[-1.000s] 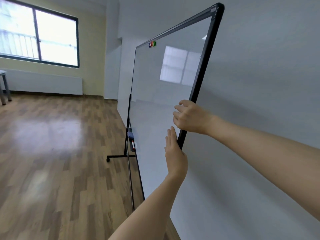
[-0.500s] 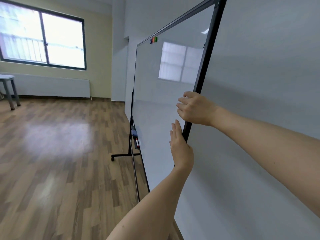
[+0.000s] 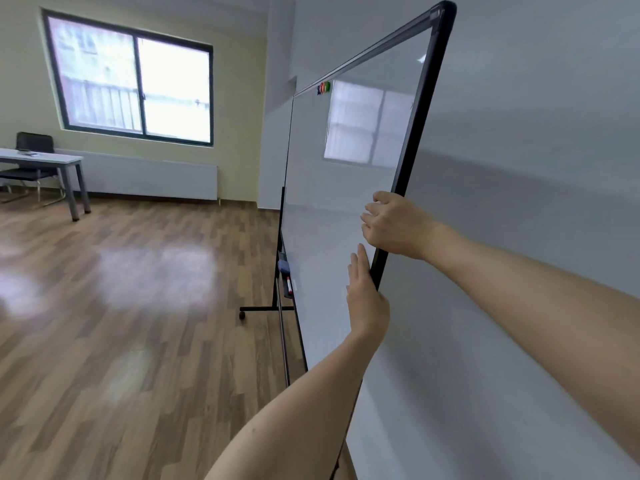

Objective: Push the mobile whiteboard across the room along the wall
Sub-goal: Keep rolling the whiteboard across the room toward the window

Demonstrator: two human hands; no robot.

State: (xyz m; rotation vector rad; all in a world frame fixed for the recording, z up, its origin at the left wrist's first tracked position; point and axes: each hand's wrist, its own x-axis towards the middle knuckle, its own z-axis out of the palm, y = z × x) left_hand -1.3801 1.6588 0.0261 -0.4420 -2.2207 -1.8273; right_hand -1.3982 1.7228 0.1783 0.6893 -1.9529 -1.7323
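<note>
Beside the wall (image 3: 519,133) stands the whiteboard (image 3: 346,209), seen nearly edge-on. On its near black frame, the right hand (image 3: 394,223) curls its fingers around the edge; just below, the left hand (image 3: 363,296) lies flat, fingers straight, apparently pressing the board's face.

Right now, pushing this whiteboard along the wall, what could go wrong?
The right hand wraps the whiteboard frame on the wall side, so fingers could get pinched against the wall. The marker on the tray might roll off. The wheeled foot sticks out and could catch your foot.
</note>
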